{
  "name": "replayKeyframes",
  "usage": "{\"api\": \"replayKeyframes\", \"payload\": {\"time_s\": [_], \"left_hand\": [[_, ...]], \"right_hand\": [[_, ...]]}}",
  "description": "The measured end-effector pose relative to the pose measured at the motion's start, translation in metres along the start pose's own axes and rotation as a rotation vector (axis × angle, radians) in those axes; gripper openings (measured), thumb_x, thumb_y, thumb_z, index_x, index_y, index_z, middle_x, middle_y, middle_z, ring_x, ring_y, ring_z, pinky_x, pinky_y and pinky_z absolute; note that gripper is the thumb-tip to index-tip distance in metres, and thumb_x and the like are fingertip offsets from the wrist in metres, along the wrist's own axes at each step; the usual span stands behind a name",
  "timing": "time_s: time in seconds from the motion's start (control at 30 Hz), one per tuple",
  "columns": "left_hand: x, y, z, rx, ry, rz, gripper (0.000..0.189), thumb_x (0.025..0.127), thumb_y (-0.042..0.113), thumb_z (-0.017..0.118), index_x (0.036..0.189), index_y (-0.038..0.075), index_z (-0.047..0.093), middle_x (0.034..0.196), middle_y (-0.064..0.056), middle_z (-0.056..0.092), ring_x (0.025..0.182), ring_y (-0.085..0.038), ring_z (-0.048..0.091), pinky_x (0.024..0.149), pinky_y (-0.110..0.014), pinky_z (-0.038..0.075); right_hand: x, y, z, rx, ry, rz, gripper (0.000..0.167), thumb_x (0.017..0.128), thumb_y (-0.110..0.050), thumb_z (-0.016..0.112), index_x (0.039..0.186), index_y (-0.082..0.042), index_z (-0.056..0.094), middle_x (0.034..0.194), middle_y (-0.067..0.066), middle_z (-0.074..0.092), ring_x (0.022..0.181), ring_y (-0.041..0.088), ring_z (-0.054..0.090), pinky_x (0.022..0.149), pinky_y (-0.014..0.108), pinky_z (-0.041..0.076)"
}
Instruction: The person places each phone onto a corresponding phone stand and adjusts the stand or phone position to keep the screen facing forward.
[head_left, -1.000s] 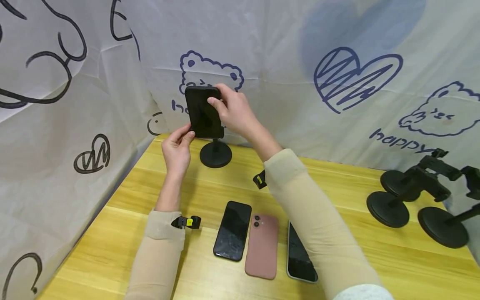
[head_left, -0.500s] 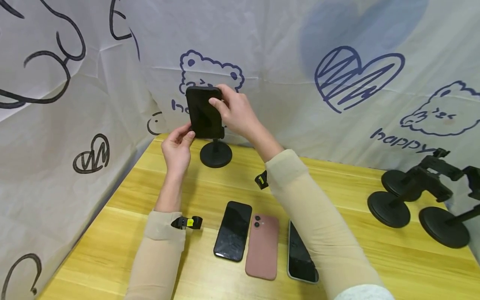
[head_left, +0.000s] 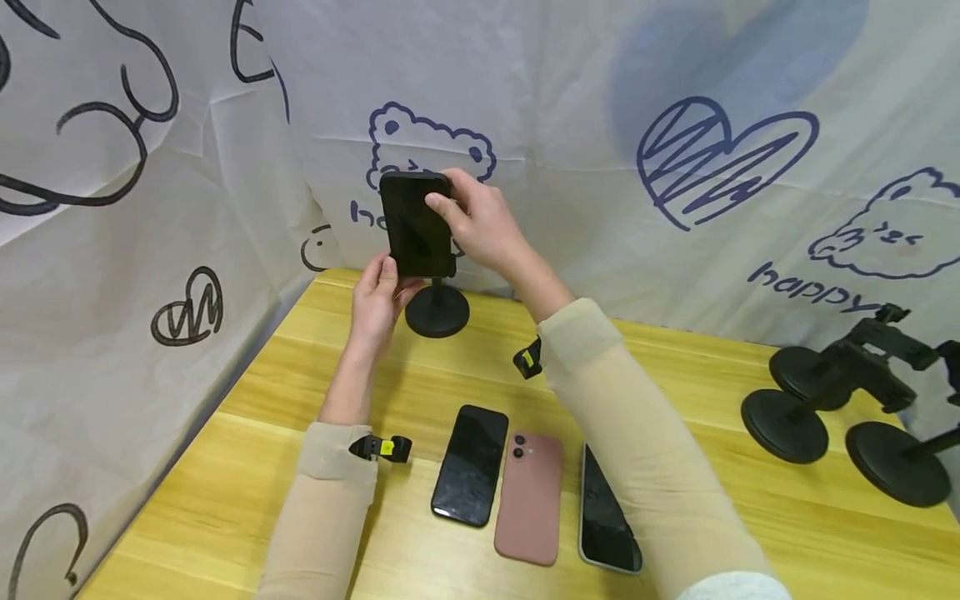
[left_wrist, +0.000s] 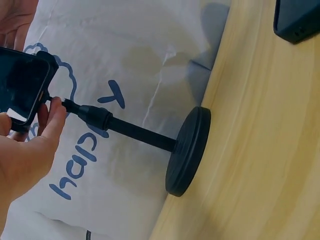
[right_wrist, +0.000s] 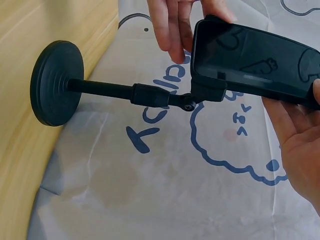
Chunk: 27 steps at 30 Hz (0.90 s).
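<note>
A black smartphone (head_left: 415, 225) sits upright, screen toward me, at the head of a black phone stand (head_left: 437, 312). Part of the stand's clamp (right_wrist: 210, 90) shows at the phone's lower side edge. My right hand (head_left: 486, 223) grips the phone's upper right side, thumb on the front and fingers behind. At the lower left corner, my left hand (head_left: 375, 304) touches the phone with its thumb. Its other fingers (left_wrist: 55, 117) extend fairly straight below the phone, close to the stand's joint; in the right wrist view they appear apart from the phone.
On the wooden table (head_left: 300, 392) lie a black phone (head_left: 471, 465), a pink phone (head_left: 529, 498) back up, and a light-edged phone (head_left: 606, 521) partly under the right sleeve. Several black stands (head_left: 785, 425) stand at the right. A drawn-on white cloth (head_left: 555, 208) hangs behind.
My left hand has shifted right, its fingers moving from the phone's lower left corner to beneath it toward the stand's joint. My right hand keeps its hold. The view has shifted slightly.
</note>
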<state>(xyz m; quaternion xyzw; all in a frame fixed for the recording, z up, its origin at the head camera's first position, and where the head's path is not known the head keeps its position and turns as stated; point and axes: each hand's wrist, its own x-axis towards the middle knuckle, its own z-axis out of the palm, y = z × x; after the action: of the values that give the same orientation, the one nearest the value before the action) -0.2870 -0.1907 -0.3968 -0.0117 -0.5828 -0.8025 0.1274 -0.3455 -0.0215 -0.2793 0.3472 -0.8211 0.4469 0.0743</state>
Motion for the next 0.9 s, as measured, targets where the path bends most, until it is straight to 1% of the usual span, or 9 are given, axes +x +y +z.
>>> {"api": "replayKeyframes", "payload": {"time_s": [0.07,0.23,0.4,0.57,0.63,0.77,0.9], "left_hand": [[0.000,0.001,0.000,0.002,0.000,0.003,0.045,0.113,0.029,0.039,0.146,0.001,0.050,0.122,-0.002,0.060,0.106,-0.013,0.066,0.111,-0.038,0.048],[0.001,0.001,-0.003,0.019,0.053,0.022,0.040,0.111,0.026,0.045,0.135,-0.002,0.059,0.113,-0.001,0.065,0.098,-0.011,0.069,0.106,-0.038,0.052],[0.000,0.001,-0.003,-0.006,0.097,0.023,0.039,0.110,0.022,0.047,0.134,-0.005,0.060,0.105,0.003,0.068,0.094,-0.010,0.069,0.103,-0.036,0.054],[0.000,0.001,-0.002,-0.046,0.159,0.010,0.031,0.110,0.018,0.048,0.127,-0.003,0.064,0.097,0.006,0.069,0.088,-0.008,0.069,0.098,-0.032,0.056],[0.001,0.000,-0.001,-0.056,0.167,0.010,0.030,0.110,0.017,0.049,0.126,-0.003,0.064,0.098,0.005,0.069,0.087,-0.008,0.069,0.096,-0.031,0.056],[0.003,-0.002,0.000,-0.038,0.156,0.031,0.035,0.110,0.016,0.049,0.132,-0.008,0.061,0.103,0.004,0.067,0.089,-0.009,0.067,0.098,-0.031,0.055],[0.003,-0.002,-0.001,0.021,0.165,0.040,0.041,0.109,0.017,0.049,0.137,-0.011,0.058,0.109,0.003,0.065,0.092,-0.009,0.065,0.103,-0.032,0.053]], "right_hand": [[0.000,0.000,0.000,-0.001,-0.001,-0.005,0.029,0.109,-0.023,0.056,0.131,-0.004,0.059,0.079,0.007,0.051,0.068,0.022,0.047,0.067,0.029,0.039],[-0.002,0.002,0.001,-0.003,0.006,-0.015,0.027,0.109,-0.022,0.056,0.130,-0.004,0.059,0.078,0.007,0.049,0.067,0.022,0.044,0.068,0.029,0.038],[-0.005,0.005,0.003,0.025,0.017,-0.034,0.028,0.109,-0.021,0.057,0.131,-0.004,0.059,0.083,0.009,0.056,0.071,0.022,0.048,0.070,0.028,0.039],[-0.009,0.010,0.005,0.065,0.034,-0.031,0.029,0.107,-0.020,0.061,0.131,-0.004,0.061,0.089,0.011,0.064,0.071,0.022,0.054,0.067,0.027,0.044],[-0.009,0.011,0.006,0.081,0.042,-0.041,0.029,0.106,-0.019,0.062,0.131,-0.004,0.062,0.091,0.011,0.067,0.070,0.021,0.056,0.065,0.027,0.045],[-0.008,0.013,0.007,0.025,0.061,-0.102,0.026,0.105,-0.017,0.064,0.126,-0.001,0.063,0.084,0.012,0.063,0.067,0.021,0.052,0.065,0.027,0.041],[-0.010,0.015,0.010,-0.002,0.045,-0.087,0.026,0.105,-0.017,0.064,0.126,-0.001,0.064,0.086,0.012,0.065,0.069,0.020,0.055,0.065,0.025,0.042]]}}
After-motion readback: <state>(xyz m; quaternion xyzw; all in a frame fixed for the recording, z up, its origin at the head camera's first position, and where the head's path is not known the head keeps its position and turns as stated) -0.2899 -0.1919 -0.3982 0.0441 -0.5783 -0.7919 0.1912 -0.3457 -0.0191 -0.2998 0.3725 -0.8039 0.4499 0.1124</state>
